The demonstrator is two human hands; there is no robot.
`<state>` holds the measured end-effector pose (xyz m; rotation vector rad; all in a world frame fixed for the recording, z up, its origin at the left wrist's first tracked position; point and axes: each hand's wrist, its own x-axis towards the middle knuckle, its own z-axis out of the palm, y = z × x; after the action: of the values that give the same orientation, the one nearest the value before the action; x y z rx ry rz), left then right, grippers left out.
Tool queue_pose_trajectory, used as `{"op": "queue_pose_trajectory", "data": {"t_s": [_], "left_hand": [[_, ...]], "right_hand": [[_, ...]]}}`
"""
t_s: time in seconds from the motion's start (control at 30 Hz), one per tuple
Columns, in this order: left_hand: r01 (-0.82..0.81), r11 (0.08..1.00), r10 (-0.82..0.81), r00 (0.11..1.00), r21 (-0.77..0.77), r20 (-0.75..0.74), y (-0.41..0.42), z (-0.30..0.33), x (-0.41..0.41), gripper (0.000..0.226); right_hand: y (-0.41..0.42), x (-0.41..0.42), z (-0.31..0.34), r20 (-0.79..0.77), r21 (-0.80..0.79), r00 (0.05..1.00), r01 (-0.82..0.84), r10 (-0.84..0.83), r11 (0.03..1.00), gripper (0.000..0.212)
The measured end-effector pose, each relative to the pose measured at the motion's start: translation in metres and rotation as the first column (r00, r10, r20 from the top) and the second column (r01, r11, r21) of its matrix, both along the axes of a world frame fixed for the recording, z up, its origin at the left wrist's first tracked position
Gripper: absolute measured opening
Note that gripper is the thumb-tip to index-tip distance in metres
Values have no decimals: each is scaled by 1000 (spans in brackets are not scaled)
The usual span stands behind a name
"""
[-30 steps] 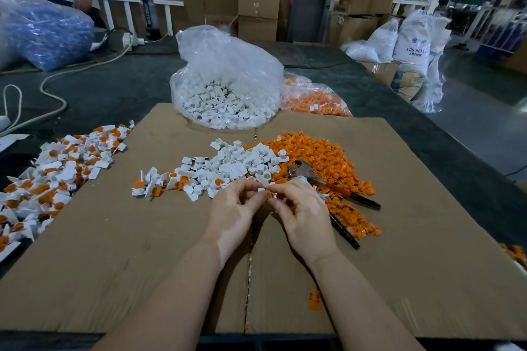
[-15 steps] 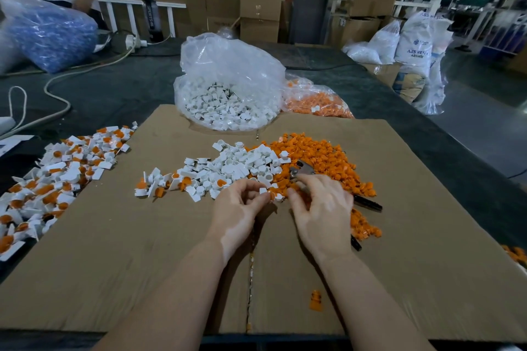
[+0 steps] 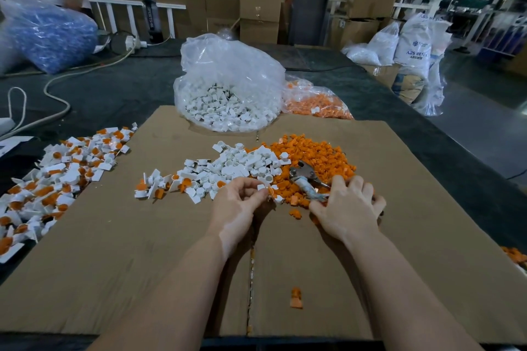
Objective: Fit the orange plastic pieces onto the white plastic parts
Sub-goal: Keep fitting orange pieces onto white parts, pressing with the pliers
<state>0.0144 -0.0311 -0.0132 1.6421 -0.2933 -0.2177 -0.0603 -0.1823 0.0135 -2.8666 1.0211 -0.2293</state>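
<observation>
- Bench: dark top, w/ 1 flat cardboard sheet as work surface, seam down the middle.
- 2 clear bags at far edge of sheet: bigger bag of white parts, well filled; smaller bag of orange pieces just right of it. Big stock untouched, so most of job left by the look of it.
- Finished heap on left, half on sheet edge, half on bench: white parts w/ orange fitted, too many to count, several dozen approx. That much done.
- Loose orange pile centre-right of sheet: uncountable, dozens+. All still to fit.
- Loose white pile centre, touching orange pile: dozens, a few near left end already showing orange.
- 1 pliers-type tool, lying on orange pile, handles hidden under right hand.
- 2 hands. Left hand: grip curled, fingertips pinching 1 white part at near edge of white pile; orange showing at it, seated or not – can't tell.
- Right hand: fingers spread, lying palm-down on near edge of orange pile, prob. feeling for next piece; nothing seen pinched, underside hidden.
- 1 stray orange piece near seam, close to body, well apart from piles.
- Few more orange bits at far right sheet edge, no. unclear.
</observation>
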Motion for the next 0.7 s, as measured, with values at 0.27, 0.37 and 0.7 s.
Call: {"op": "queue_pose_trajectory", "data": {"t_s": [0.27, 0.37, 0.7], "left_hand": [[-68, 955, -6, 968, -288, -249, -3, 6, 2, 7], [-78, 942, -18, 960, -327, -280, -2, 8, 3, 4], [-126, 936, 20, 951, -329, -308, -3, 9, 8, 4]], "right_hand": [[17, -4, 29, 128, 177, 960, -268, 248, 947, 35], [24, -4, 39, 83, 447, 940, -331, 330, 831, 38], [27, -4, 53, 48, 608, 916, -344, 399, 716, 38]]}}
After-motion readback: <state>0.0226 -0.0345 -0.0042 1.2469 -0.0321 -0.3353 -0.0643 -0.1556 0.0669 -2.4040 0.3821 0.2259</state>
